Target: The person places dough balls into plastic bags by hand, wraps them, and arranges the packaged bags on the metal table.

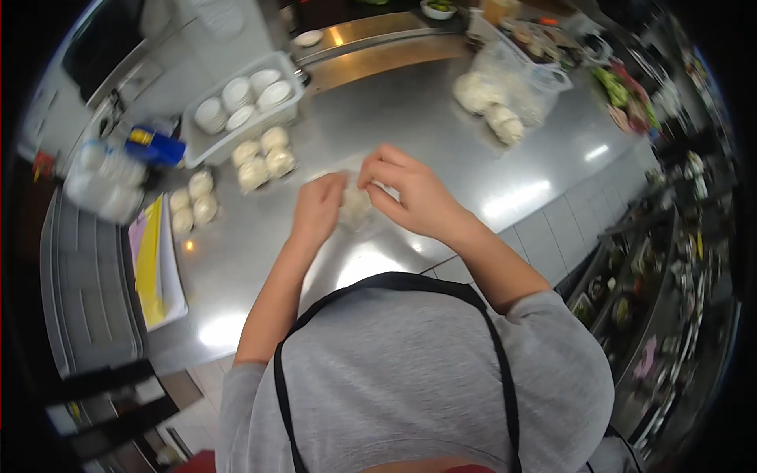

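Over the steel counter, my left hand [318, 208] and my right hand [408, 191] face each other with fingers bent and pinched. Between them is a small clear plastic bag [356, 206] with something pale inside; blur hides its exact contents. Each hand grips the upper part of this bag from its own side. Beyond my left hand lies a clear pack of round white dough balls [265, 161]. A second such pack [193, 202] sits further left. At the far right of the counter, a large clear bag [516, 87] lies with more white dough pieces [503, 122] at its opening.
A plastic bin [243, 142] of white bowls stands at the back left. Nearby are a blue packet [162, 147], a bundle of clear plastic [102, 181], and a tray with a yellow sheet [148, 268]. Leafy vegetables [619, 91] lie at the right end.
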`<state>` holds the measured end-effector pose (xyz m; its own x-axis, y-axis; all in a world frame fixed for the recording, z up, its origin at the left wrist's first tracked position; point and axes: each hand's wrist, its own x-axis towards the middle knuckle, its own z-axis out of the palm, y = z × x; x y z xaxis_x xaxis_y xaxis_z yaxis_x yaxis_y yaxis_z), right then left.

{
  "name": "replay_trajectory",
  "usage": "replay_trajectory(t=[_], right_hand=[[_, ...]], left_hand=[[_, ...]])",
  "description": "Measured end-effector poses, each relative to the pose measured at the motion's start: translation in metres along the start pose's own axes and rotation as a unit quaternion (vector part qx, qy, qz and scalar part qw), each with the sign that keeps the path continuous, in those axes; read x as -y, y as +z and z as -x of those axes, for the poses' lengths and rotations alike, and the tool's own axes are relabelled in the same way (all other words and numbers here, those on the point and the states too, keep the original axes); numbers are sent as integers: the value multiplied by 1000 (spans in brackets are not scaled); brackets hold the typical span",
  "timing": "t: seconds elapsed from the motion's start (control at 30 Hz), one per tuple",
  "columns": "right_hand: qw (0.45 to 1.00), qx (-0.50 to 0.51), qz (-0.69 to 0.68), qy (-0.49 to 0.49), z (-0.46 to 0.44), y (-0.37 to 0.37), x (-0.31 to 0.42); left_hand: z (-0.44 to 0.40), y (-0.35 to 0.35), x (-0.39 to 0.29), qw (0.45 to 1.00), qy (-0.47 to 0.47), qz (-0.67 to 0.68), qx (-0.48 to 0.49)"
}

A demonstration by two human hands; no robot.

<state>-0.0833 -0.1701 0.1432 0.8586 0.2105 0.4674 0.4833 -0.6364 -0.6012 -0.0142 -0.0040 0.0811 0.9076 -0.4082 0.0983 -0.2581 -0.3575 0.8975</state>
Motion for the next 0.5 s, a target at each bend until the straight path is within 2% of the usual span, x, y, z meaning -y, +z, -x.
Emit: replay_trajectory(t=[0.03, 0.07, 0.1, 0.17, 0.23, 0.33, 0.4, 0.47, 0.5], right_hand=[[993, 64, -89, 49, 1, 2, 9], [991, 79, -103, 38, 2, 9, 5], [992, 91, -65, 52, 5, 18, -3], [992, 110, -33, 57, 15, 27, -21], [986, 116, 100, 72, 27, 23, -35], [981, 105, 135, 94, 13, 5, -28], [984, 111, 126, 65, 9, 8, -24], [965, 251, 30, 68, 4, 14, -15], [965, 252, 29, 66, 4, 17, -18]], left_hand=[[3, 3, -7, 999, 17, 33, 6], [4, 4, -16, 997, 37, 65, 13], [3, -1, -21, 998, 27, 60, -4], [4, -9, -25, 998, -32, -41, 35], [7, -11, -20, 997, -27, -59, 30], [11, -6, -21, 998, -9, -61, 24], [15, 4, -24, 999, -1, -48, 14], [17, 12, -28, 995, 74, -71, 16], [17, 11, -27, 995, 73, -72, 14]])
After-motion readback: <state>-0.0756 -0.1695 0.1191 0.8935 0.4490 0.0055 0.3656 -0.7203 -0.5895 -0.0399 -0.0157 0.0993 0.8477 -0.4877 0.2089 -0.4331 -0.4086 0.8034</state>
